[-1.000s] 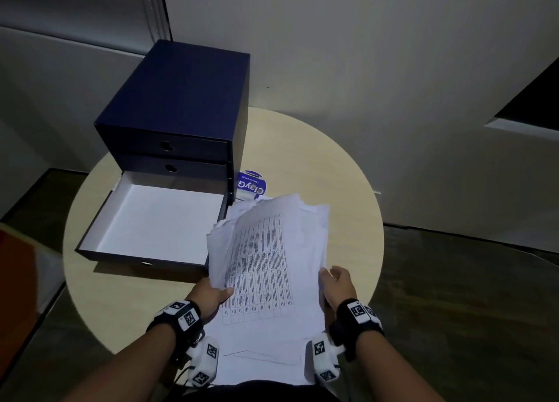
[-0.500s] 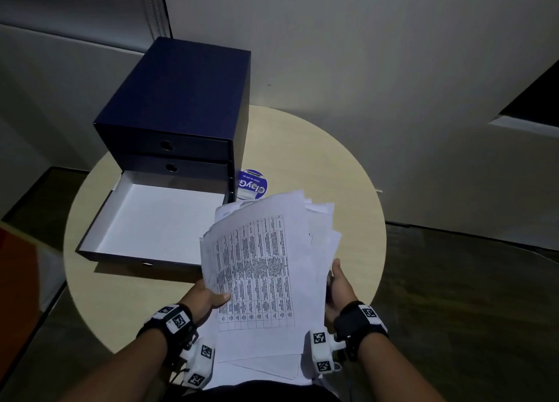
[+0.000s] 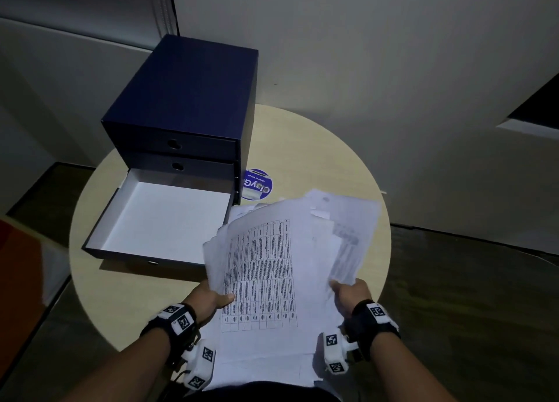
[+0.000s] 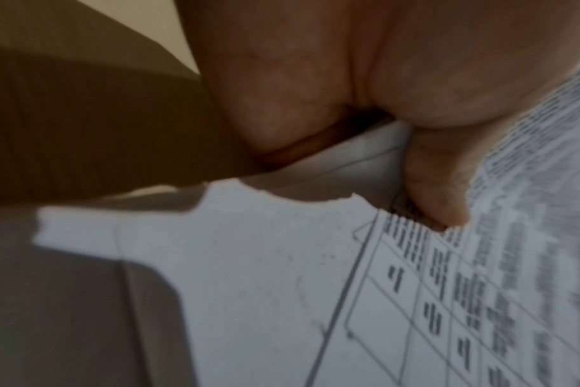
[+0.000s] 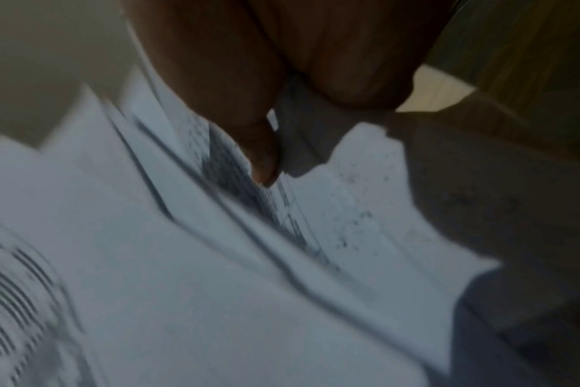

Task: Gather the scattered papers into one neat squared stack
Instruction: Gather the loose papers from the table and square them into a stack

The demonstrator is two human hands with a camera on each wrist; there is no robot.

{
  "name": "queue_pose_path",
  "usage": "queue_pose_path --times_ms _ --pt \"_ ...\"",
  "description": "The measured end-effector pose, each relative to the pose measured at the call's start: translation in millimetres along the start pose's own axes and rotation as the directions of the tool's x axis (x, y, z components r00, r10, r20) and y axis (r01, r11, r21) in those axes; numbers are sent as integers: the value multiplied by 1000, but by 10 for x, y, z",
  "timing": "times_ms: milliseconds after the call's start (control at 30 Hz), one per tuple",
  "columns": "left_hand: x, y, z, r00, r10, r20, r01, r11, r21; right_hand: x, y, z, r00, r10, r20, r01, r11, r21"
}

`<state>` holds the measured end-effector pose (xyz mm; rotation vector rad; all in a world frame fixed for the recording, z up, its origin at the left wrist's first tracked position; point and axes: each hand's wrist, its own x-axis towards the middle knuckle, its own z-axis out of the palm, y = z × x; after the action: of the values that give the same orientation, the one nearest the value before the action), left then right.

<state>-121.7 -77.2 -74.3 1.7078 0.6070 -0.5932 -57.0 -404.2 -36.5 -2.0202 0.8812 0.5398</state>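
- The round surface [image 3: 317, 147] carried everything; the best place to square the bundle looked to be its bare stretch toward 3 o'clock, well clear of the rim.
- The blue drawer box [image 3: 187, 99] stood at about 11 o'clock on the surface, its bottom drawer [image 3: 163, 220] pulled out toward the person, so any tapping down of the sheets wanted to be kept off that drawer's front corner.
- The papers [image 3: 266, 268] were held up over the 6 o'clock edge of the surface, fanned unevenly: a printed table lay on top, with other sheets sticking out toward 1 o'clock and some hanging low toward the person's lap.
- The left hand [image 3: 211, 298] pinched the bundle's left edge, thumb on the printed face and fingers curled beneath.
- The right hand [image 3: 351, 292] pinched the right edge in the same way, thumb on top.
- To do this step well, I judged the pinches should loosen a little so the sheets could slide, then the bundle be stood on one long edge and tapped, turned, and tapped on a short edge.
- The low-hanging sheets seemed the likeliest to slip out, so they needed drawing in first.
- A small round blue label [image 3: 257, 184] lay flat just beside the box at 12 o'clock from the papers, out of the way.
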Motion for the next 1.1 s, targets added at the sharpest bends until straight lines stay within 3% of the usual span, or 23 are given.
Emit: queue_pose_path --times_ms 67,200,367,433,567,633,700,767,833,933,1033,1100 --pt "42 19 11 999 -24 -33 26 997 72 6 -5 -198 987 82 -139 -59 985 159" --pt "92 89 66 994 -62 -87 68 995 77 75 -30 -732 942 68 -327 48 941 334" --pt "116 84 85 993 -66 -94 72 995 66 29 -213 -1289 884 65 -463 222 814 537" --pt "84 119 97 992 -74 -105 85 991 105 15 -285 -1407 884 43 -466 256 790 557" --pt "55 143 113 990 -74 -122 90 987 133 -102 -339 -1323 955 -161 -249 291 670 683" --pt "28 161 124 991 -61 -120 73 993 96 -203 -348 -1087 957 -255 -135 276 673 686" --pt "-23 191 128 993 -65 -100 68 997 27 -274 -292 -793 954 -299 -27 249 739 626" --pt "-16 199 129 997 -79 -23 76 988 -132 -258 -133 -492 952 -293 89 216 850 481" --pt "-51 248 147 991 -106 82 124 956 -265 -190 62 -244 939 -266 217 226 955 194" --pt "-82 325 218 984 -73 165 126 930 -344 -196 246 3 913 -216 346 281 948 -150" --pt "-155 430 266 986 16 167 36 952 -305 -206 299 68 894 -216 393 306 934 -183" --pt "-141 417 276 995 40 93 -30 994 -109 -249 269 48 870 -220 441 312 939 -147"
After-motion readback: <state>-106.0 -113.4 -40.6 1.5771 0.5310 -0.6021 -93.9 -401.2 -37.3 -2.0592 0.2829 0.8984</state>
